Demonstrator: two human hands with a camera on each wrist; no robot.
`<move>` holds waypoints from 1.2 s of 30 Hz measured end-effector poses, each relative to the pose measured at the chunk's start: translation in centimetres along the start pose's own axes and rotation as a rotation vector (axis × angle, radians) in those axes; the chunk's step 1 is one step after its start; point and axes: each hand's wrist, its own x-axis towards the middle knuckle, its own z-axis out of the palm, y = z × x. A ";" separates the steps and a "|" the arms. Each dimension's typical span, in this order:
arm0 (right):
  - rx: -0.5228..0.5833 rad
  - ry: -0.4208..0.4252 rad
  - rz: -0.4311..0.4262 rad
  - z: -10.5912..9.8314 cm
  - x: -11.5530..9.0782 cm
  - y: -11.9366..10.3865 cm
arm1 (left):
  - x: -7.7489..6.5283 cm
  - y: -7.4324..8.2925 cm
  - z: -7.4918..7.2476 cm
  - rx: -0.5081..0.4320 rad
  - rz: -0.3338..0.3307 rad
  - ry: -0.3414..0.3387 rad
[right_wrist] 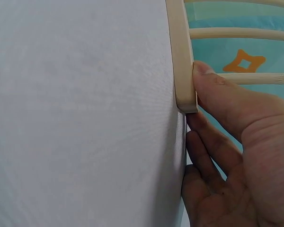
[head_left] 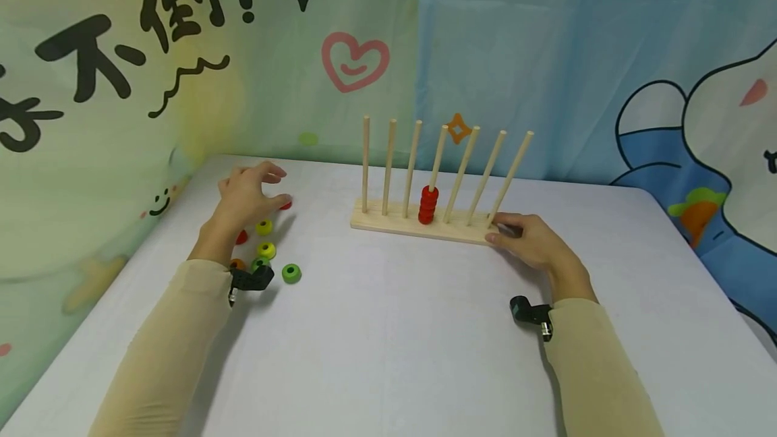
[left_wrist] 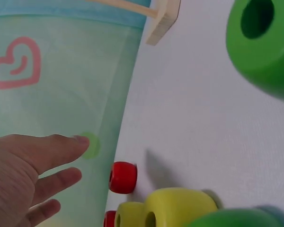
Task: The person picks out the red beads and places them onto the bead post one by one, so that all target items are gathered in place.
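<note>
Thumb and fingers of my left hand (head_left: pixel 245 195) stand apart, well to the left of the peg rack (head_left: pixel 391 224), with a red bead (head_left: pixel 286 206) just by the thumb tip; the left wrist view shows nothing pinched between them. My right hand (head_left: pixel 528 243) is clamped on the right end of the rack. To take that bead well, I'd bring thumb and forefinger down on opposite sides, leave its hole uncovered, and lift it without brushing its neighbours. A light, firm right-hand hold should stop the rack from skidding.

On the rack, the middle one of seven pegs (head_left: pixel 437 159) carries a stack of red beads (head_left: pixel 427 206); the other six look bare. Left of the rack and nearer me lie two yellow beads (head_left: pixel 266 250), another red one, an orange bead (head_left: pixel 237 264) and two green beads (head_left: pixel 291 274); my arm may hide more. The rack itself sits toward the far edge of the white desk (head_left: pixel 388 329), and a printed cloth (head_left: pixel 498 52) hangs behind it.
</note>
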 end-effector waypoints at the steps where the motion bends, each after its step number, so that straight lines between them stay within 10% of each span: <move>1: 0.000 0.000 -0.002 0.0 0.0 0.0 | 0.0 -0.1 0.0 0.001 -0.003 -0.005; 36: 0.010 0.006 -0.012 0.2 0.0 -0.2 | 0.3 -1.6 1.0 0.067 -0.101 -0.150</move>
